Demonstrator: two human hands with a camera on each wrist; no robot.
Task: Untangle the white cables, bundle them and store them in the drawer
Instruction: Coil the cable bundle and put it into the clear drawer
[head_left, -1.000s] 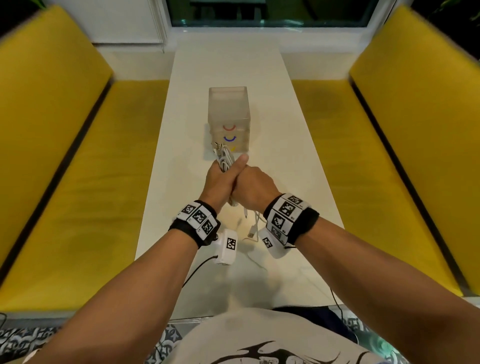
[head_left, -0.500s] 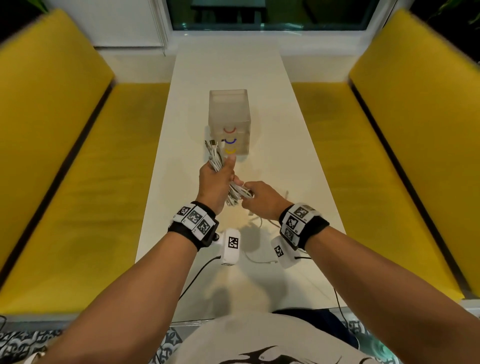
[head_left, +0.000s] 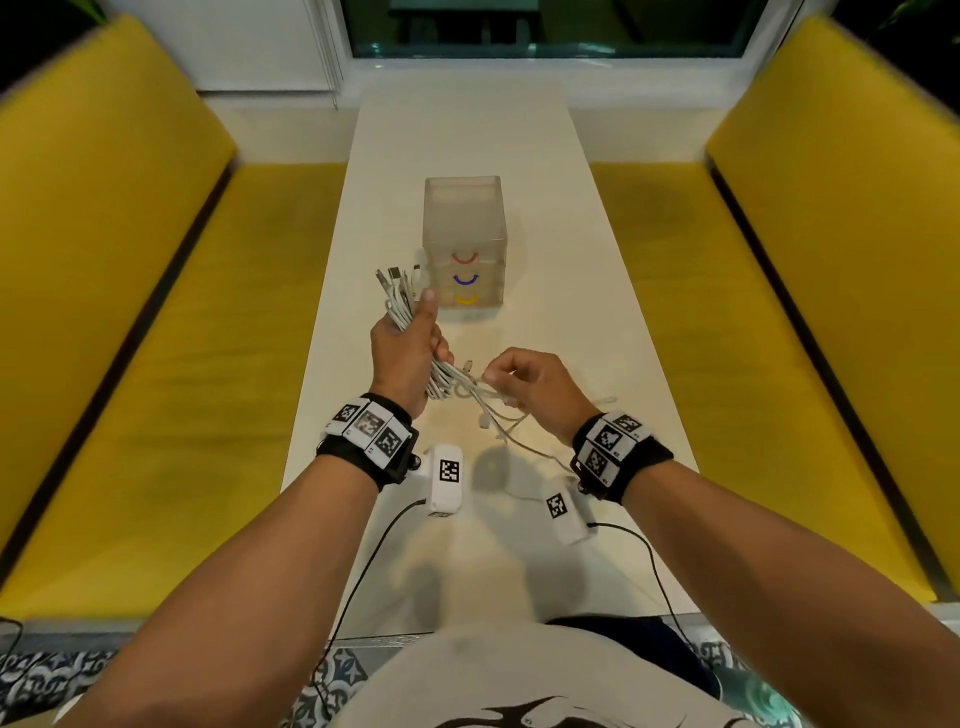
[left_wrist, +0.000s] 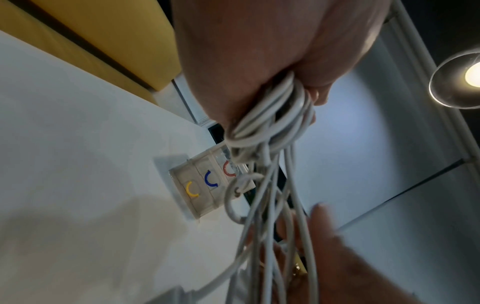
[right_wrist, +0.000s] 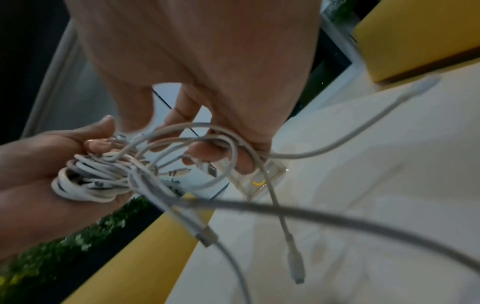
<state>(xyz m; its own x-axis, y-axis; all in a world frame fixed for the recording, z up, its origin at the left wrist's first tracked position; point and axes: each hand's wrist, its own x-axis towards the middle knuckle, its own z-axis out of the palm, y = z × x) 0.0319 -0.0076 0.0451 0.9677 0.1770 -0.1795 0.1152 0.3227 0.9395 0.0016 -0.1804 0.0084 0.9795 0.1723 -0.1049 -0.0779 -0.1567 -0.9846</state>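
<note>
Done: left hand (head_left: 408, 345) clenches gathered white cables (head_left: 400, 306).
Left: right hand (head_left: 530, 387) pinches loose tails; clear plastic drawer box (head_left: 464, 228), far, unopened.

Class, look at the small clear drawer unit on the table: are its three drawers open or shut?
Shut. All three fronts of the drawer unit sit flush, red, blue and yellow handles stacked in line; none is pulled out.

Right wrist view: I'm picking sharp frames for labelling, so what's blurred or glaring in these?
Right wrist view: the nearest cable is smeared. Left wrist view: a lamp glares, and the right hand is blurred. Head view: sharp at the drawer box, edges bent.
</note>
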